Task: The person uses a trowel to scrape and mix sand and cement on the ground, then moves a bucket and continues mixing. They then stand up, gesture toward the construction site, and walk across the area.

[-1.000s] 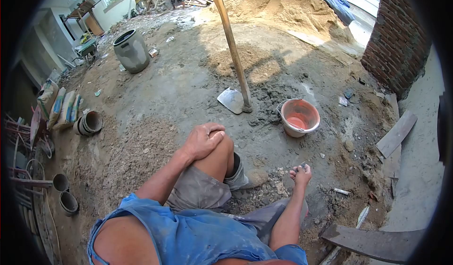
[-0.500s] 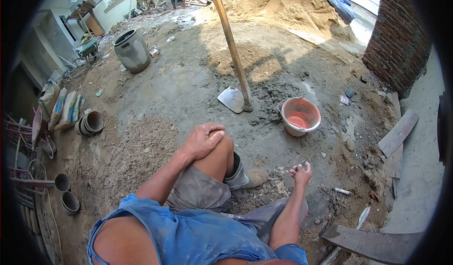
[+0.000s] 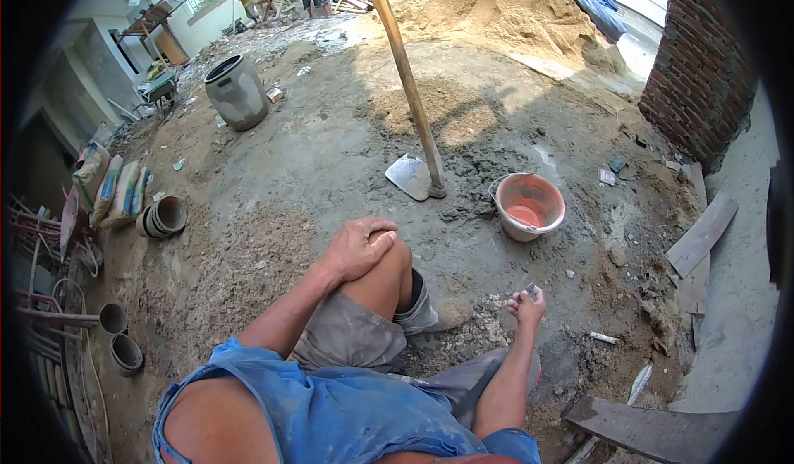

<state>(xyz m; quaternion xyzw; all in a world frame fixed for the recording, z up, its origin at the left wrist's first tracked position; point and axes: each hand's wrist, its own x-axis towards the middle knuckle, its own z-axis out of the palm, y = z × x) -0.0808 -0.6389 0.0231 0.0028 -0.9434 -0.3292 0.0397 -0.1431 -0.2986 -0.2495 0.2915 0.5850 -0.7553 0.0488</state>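
My left hand (image 3: 361,247) rests on my raised knee, fingers laid over it, with nothing visible in it. My right hand (image 3: 527,305) is closed around a small dark object (image 3: 530,288), too small to identify, above the ground beside my other leg. Beyond it stands an orange-red bucket (image 3: 529,206) with a pale rim, its inside coated reddish. A hoe (image 3: 411,100) stands with its wooden handle upright and its metal blade (image 3: 409,176) on the wet grey ground, left of the bucket.
A grey barrel (image 3: 236,93) stands at the upper left, with sacks (image 3: 116,189) and stacked buckets (image 3: 162,217) farther left. Sand (image 3: 488,13) is heaped at the back, near two people. Boards (image 3: 701,234) and a brick wall (image 3: 699,67) are at the right.
The view has shifted slightly, so the surroundings appear a little lower and farther right. Both hands keep the same pose.
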